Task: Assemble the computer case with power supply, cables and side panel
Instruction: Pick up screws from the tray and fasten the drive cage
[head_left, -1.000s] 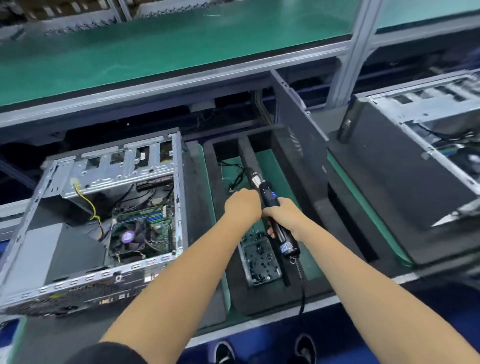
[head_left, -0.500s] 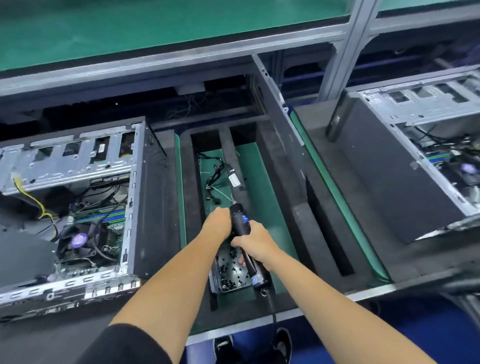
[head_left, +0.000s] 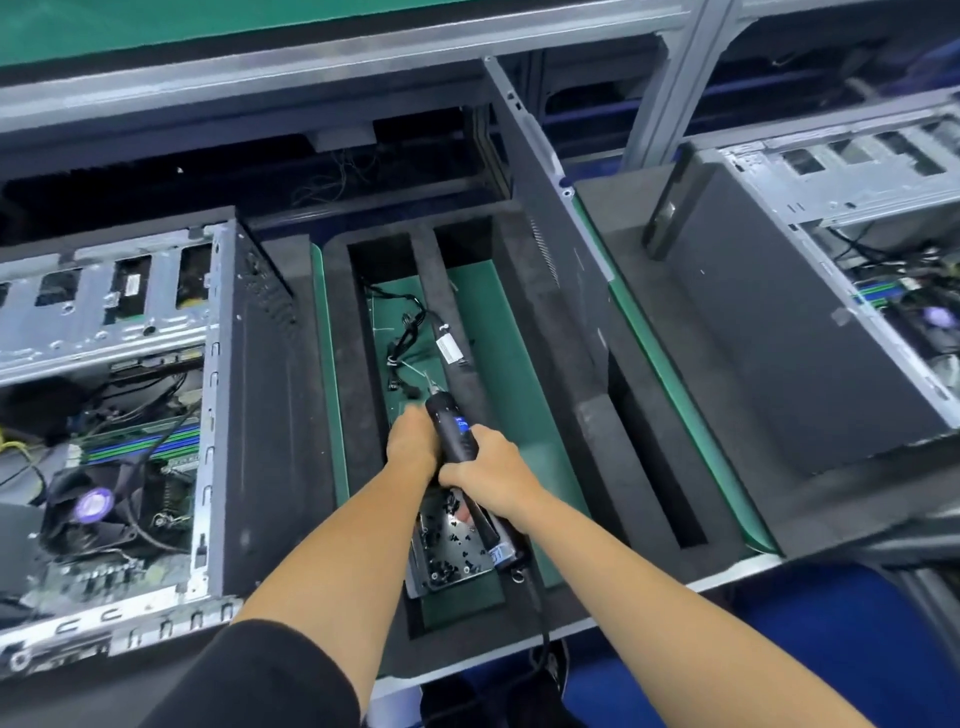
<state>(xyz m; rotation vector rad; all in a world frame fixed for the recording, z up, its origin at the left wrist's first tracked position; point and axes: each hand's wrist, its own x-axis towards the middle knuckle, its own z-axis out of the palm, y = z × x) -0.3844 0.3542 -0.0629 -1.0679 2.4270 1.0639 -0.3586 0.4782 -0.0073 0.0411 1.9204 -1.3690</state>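
Note:
My right hand (head_left: 491, 475) grips a black electric screwdriver (head_left: 456, 434) whose bit points away from me over the green-lined foam tray (head_left: 519, 374). Beside the tool's front end, my left hand (head_left: 413, 441) is curled, its fingertips hidden, so I cannot tell whether it holds anything. Below both hands lies a small metal dish of black screws (head_left: 449, 545). An open computer case (head_left: 135, 405) lies on its side at the left, showing motherboard and fan. A dark side panel (head_left: 550, 208) stands upright on the tray's right side.
A loose black cable bundle (head_left: 410, 332) with a white tag lies in the tray beyond the tool. A second open case (head_left: 810, 291) sits on foam at the right. The screwdriver's cord (head_left: 540, 618) hangs over the near bench edge. A green-topped shelf runs along the back.
The view swung right, so the left case slid toward the frame's edge. Both hands with the screwdriver drew back toward me along the tray, above the screw dish.

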